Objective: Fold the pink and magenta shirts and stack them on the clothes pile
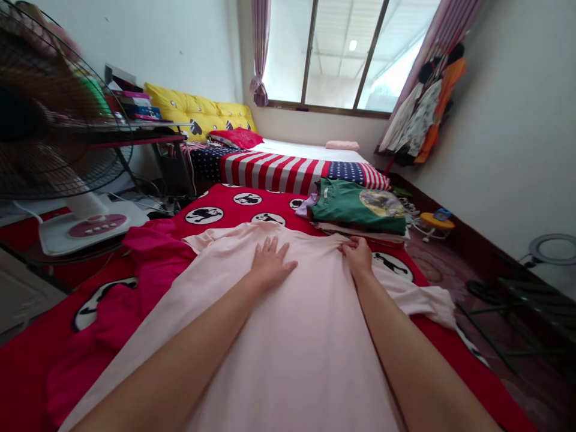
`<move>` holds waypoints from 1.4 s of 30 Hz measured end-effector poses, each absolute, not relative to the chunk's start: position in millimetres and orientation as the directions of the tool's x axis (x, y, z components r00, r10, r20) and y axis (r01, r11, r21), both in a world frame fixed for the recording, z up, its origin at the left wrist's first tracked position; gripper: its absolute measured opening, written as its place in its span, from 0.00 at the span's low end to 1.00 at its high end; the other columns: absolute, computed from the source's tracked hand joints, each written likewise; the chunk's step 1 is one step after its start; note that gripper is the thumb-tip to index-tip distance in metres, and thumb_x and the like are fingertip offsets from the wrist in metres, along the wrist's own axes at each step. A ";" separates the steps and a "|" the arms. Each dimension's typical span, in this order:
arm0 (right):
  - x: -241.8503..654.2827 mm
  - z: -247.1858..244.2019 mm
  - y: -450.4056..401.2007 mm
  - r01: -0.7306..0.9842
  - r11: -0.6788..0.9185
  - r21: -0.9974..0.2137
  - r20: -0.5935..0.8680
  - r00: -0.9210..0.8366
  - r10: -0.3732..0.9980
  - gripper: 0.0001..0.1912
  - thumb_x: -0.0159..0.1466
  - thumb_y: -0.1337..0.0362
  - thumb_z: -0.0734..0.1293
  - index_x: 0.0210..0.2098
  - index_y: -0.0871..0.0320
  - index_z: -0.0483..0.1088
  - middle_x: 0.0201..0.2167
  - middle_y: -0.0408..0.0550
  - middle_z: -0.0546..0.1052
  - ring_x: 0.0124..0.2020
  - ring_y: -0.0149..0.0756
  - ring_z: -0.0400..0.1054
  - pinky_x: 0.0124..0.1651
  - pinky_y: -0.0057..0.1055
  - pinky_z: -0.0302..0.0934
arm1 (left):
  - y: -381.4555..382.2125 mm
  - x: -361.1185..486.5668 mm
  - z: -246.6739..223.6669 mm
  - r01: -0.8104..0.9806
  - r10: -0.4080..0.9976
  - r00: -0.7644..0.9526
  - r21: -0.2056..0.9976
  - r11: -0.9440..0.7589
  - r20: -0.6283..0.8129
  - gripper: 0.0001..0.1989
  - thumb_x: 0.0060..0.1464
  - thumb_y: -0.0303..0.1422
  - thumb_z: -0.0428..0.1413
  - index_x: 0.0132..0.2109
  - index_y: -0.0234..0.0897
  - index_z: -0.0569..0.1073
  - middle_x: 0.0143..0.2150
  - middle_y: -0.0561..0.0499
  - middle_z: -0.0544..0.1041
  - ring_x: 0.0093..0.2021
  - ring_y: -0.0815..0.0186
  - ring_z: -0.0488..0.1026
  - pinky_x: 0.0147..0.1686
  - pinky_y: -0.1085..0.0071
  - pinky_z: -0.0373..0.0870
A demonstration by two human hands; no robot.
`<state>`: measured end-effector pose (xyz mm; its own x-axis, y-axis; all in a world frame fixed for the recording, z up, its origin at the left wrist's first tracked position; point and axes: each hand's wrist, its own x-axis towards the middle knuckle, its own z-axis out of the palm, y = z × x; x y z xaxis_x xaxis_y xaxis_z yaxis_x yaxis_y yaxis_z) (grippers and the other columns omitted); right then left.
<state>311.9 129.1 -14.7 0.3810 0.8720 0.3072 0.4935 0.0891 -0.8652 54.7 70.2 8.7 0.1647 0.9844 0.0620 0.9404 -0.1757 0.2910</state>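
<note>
A pale pink T-shirt (297,336) lies spread out on a red patterned blanket (225,201), its neck end away from me. My left hand (272,263) rests flat on the upper part of the shirt, fingers spread. Near the far right shoulder, my right hand (357,255) pinches the shirt's fabric between thumb and fingers. One sleeve stretches out to the right over the blanket. Just beyond my right hand is a stack of folded clothes with a green T-shirt (346,207) on top. To the left, a crumpled magenta garment (148,264) is partly under the pink shirt.
A standing fan (96,222) is close on the left, beside a desk (157,135) with boxes. Farther back is a bed with a striped, starred cover (279,171) below the window. Clothes (427,114) hang at the right wall, above a small yellow stool (436,222).
</note>
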 end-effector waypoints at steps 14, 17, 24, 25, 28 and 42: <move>448.2 31.6 2.1 0.960 -0.267 -0.087 0.115 0.276 0.954 0.28 0.54 0.43 0.64 0.43 0.59 0.74 0.43 0.58 0.77 0.45 0.53 0.70 0.40 0.38 0.61 | 57.7 57.8 -6.1 0.962 0.978 0.149 0.207 -0.177 0.144 0.34 0.60 0.54 0.36 0.67 0.44 0.54 0.71 0.44 0.45 0.70 0.51 0.39 0.64 0.49 0.36; 449.6 32.9 -10.1 0.975 -0.208 -0.071 0.125 0.216 0.968 0.25 0.58 0.45 0.60 0.40 0.56 0.75 0.38 0.55 0.79 0.42 0.49 0.72 0.38 0.34 0.60 | 57.2 57.8 -5.9 0.962 0.978 0.156 0.204 -0.182 0.139 0.34 0.60 0.53 0.36 0.67 0.44 0.54 0.71 0.44 0.46 0.70 0.52 0.39 0.64 0.49 0.36; 473.5 47.7 -25.6 0.934 -0.356 -0.038 0.142 0.358 0.923 0.24 0.57 0.46 0.59 0.39 0.56 0.76 0.37 0.55 0.79 0.40 0.50 0.72 0.35 0.34 0.59 | 56.3 56.3 -7.1 0.956 0.974 0.162 0.219 -0.195 0.158 0.34 0.60 0.54 0.36 0.67 0.44 0.54 0.71 0.43 0.45 0.70 0.51 0.39 0.64 0.48 0.35; 477.6 46.2 -25.6 0.935 -0.355 -0.021 0.105 0.355 0.929 0.25 0.58 0.45 0.59 0.39 0.56 0.76 0.37 0.56 0.79 0.40 0.51 0.72 0.35 0.35 0.60 | 56.3 56.3 -7.5 0.956 0.974 0.161 0.221 -0.195 0.160 0.34 0.60 0.53 0.37 0.67 0.44 0.53 0.71 0.43 0.45 0.70 0.51 0.39 0.64 0.48 0.35; 475.5 42.2 -22.5 0.938 -0.343 0.057 0.066 0.339 0.939 0.23 0.59 0.48 0.59 0.39 0.57 0.76 0.39 0.57 0.78 0.40 0.52 0.72 0.36 0.37 0.60 | 56.3 56.7 -7.6 0.954 0.975 0.162 0.227 -0.195 0.155 0.34 0.60 0.53 0.37 0.68 0.45 0.53 0.71 0.44 0.45 0.70 0.52 0.38 0.64 0.49 0.35; 364.3 66.0 -105.6 0.997 -0.007 0.082 -0.132 0.018 0.991 0.09 0.58 0.56 0.64 0.26 0.53 0.70 0.27 0.44 0.77 0.32 0.38 0.70 0.28 0.29 0.48 | 56.2 56.3 -6.1 0.952 0.974 0.177 0.226 -0.206 0.141 0.35 0.59 0.54 0.37 0.68 0.44 0.51 0.71 0.43 0.45 0.70 0.51 0.38 0.64 0.48 0.34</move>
<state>364.3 -105.6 66.0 0.0176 0.9911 -0.1321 0.9966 -0.0067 0.0824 56.3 56.2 -6.1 0.1772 0.9740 0.1408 0.9522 -0.2059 0.2257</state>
